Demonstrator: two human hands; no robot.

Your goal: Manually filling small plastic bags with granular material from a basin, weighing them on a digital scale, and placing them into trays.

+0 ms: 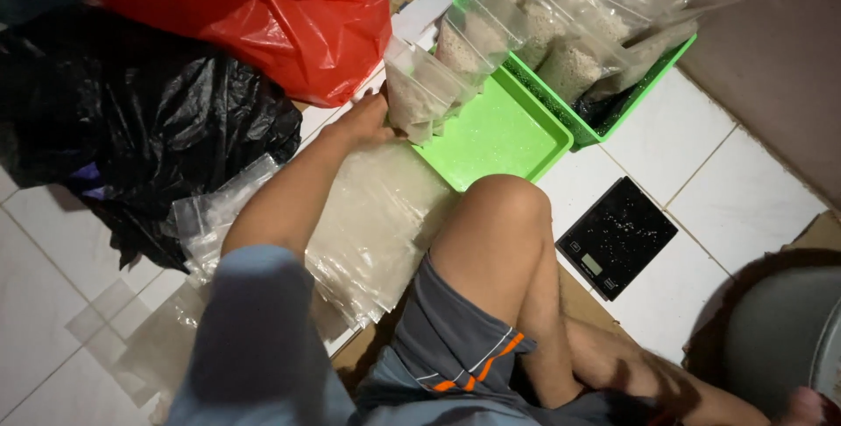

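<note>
Head view: left hand (363,121) reaches out, fingers closed on a clear plastic zip bag of white grains (420,93) at the edge of the shallow green plastic tray (499,133). Right hand (810,407) low at the frame corner, mostly cut off, probably near the grey round container (780,330); grip unreadable. Black flat digital scale (618,235) on the white tiled floor (745,198).

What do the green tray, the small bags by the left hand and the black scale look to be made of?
Green tray: likely moulded plastic, smooth with a slight sheen and a raised rim. Small bags touched by the left hand: thin clear plastic film, creased and glossy, holding whitish grains. Black scale: flat glossy top, glass or plastic, cannot tell which.
</note>
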